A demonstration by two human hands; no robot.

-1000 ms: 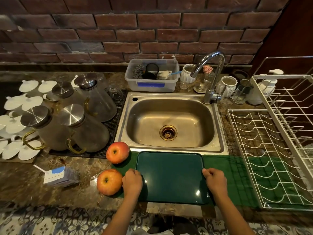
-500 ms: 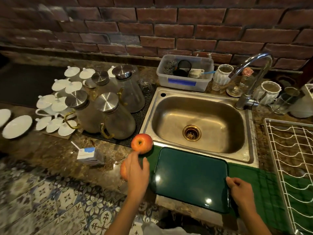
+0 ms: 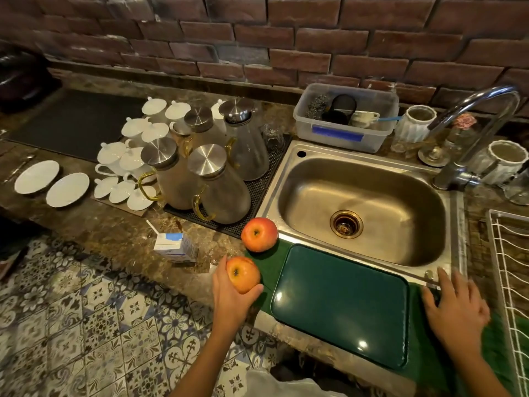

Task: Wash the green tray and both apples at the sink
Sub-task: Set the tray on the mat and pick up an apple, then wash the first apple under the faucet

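The dark green tray (image 3: 340, 302) lies flat on a green mat (image 3: 267, 266) at the counter's front edge, just before the steel sink (image 3: 363, 207). My left hand (image 3: 232, 293) is shut on one red-orange apple (image 3: 242, 274), held left of the tray. The second apple (image 3: 259, 234) rests on the mat's far left corner by the sink rim. My right hand (image 3: 455, 308) lies open, fingers spread, on the mat just right of the tray, holding nothing.
Glass jugs with steel lids (image 3: 209, 184) and white lids and saucers (image 3: 68, 189) crowd the counter on the left. A small carton (image 3: 176, 247) lies near the apples. The tap (image 3: 469, 144) arches over the sink's right side. A plastic tub (image 3: 346, 120) sits behind, a white wire rack (image 3: 509, 282) at right.
My left hand left the tray's left edge, reached to the nearer apple and now grips it. My right hand let go of the tray's right edge and opened. The view swung left.
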